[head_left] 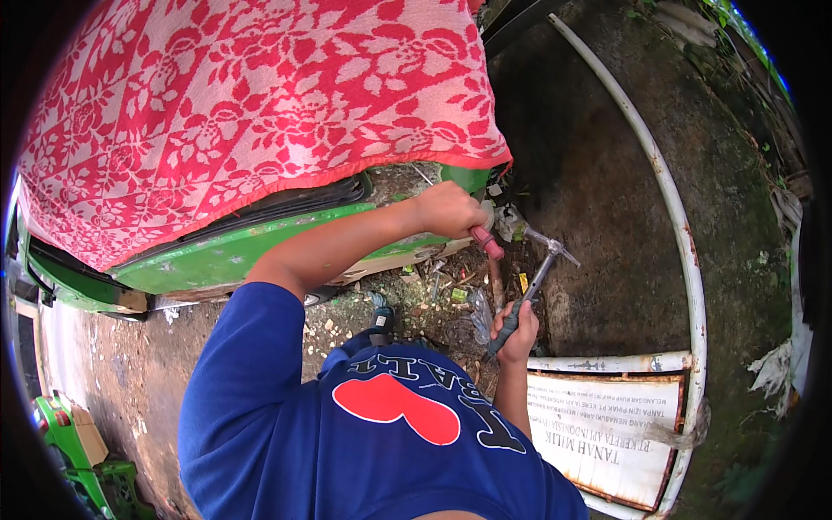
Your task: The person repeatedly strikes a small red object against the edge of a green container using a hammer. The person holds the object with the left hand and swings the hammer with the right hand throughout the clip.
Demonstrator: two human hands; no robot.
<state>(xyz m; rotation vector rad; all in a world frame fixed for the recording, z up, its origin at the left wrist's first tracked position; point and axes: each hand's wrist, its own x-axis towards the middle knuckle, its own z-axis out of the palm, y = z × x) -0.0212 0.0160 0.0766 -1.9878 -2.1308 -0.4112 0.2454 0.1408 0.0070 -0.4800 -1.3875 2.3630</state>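
Note:
My left hand (452, 211) is closed round a pink-handled tool (486, 243), its handle end sticking out toward the right. A thin metal rod (422, 174) shows beyond the knuckles, against the scraped corner of a green car body (217, 247); whether it belongs to the same tool I cannot tell. In my right hand (518, 334) is a hammer (539, 273), gripped by its dark grey handle. The metal head is raised to the right of the pink handle, apart from it.
A red and pink flowered blanket (286, 95) covers the car. Wood bits, plastic scraps and a clear bag (480, 314) litter the ground. On the right lie a curved white pipe (663, 173) and a rusty-edged white sign (607, 433). Green parts (82, 442) stand at lower left.

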